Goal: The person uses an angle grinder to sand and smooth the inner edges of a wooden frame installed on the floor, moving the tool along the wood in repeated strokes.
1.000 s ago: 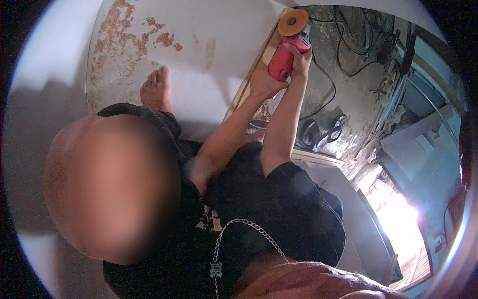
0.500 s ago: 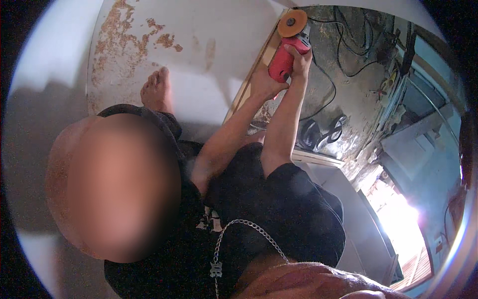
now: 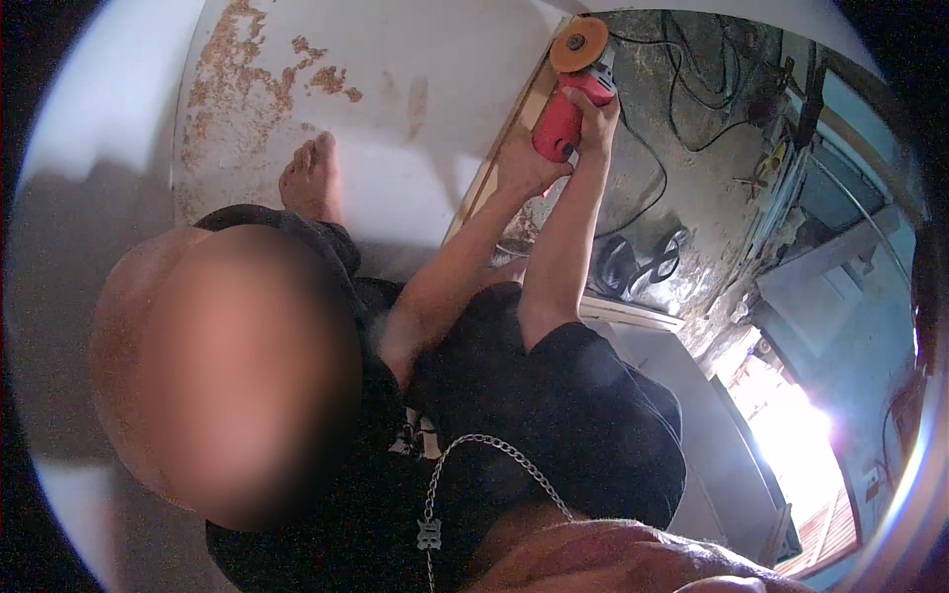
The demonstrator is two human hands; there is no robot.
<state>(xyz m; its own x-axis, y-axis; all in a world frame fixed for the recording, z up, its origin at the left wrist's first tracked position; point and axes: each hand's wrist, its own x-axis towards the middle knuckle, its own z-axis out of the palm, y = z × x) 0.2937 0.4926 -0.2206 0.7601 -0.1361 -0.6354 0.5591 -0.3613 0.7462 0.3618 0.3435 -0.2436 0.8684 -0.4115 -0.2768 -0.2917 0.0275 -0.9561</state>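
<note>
Both my hands are closed on a red angle grinder (image 3: pixel 558 128) at the top of the view. Its round orange-tan disc (image 3: pixel 591 38) points away from me, beside the edge of a large white panel (image 3: pixel 445 99). My right hand (image 3: pixel 595 119) wraps the grinder's body near the metal head. My left hand (image 3: pixel 531 170) grips lower, at its rear end; its fingers are partly hidden. The disc lies over or close to the panel's bare wooden edge (image 3: pixel 484 193); whether it touches, I cannot tell.
Brown patches (image 3: pixel 262 84) mark the white panel, where a bare foot (image 3: pixel 314 180) rests. Dark cables (image 3: pixel 664 173) run across the stained floor (image 3: pixel 643 138) at right, near black sandals (image 3: pixel 633 269). Bright light enters through an opening (image 3: pixel 791 435) at lower right.
The grinder's disc has shifted very slightly to the left. Both hands keep their hold, and the arms stay almost still.
</note>
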